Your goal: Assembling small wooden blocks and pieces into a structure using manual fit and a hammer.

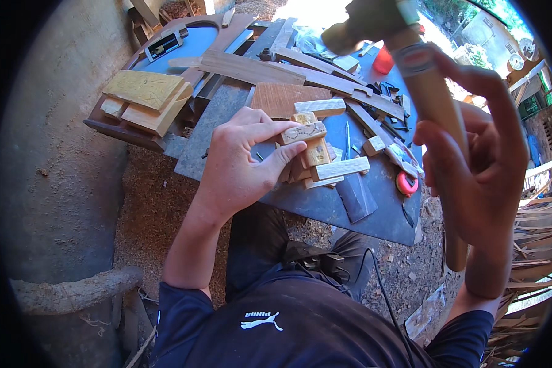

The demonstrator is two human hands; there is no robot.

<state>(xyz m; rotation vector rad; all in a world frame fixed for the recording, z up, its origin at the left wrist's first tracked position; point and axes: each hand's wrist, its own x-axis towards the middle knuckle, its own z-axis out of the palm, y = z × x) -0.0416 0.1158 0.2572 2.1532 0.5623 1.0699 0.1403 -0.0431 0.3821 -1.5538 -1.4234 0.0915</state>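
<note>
My left hand (236,153) pinches a small wooden block (304,132) with dark dotted marks between thumb and fingers. That block lies across a yellowish wood block (316,153) on the workbench. Raised at the right, close to the camera, my right hand (484,162) is wrapped round the wooden handle of a hammer (434,101). The hammer's head is up at the top edge, well apart from the blocks. Pale wooden blocks lie beside the pinched one, one block (342,168) in front and another block (320,108) behind.
Long boards (251,66) lie across the blue-topped workbench (294,205). A dark flat piece (356,199) and a pink-red tape measure (406,184) rest near its front edge. Stacked thick boards (144,92) stand at the left. A red container (383,61) stands at the back.
</note>
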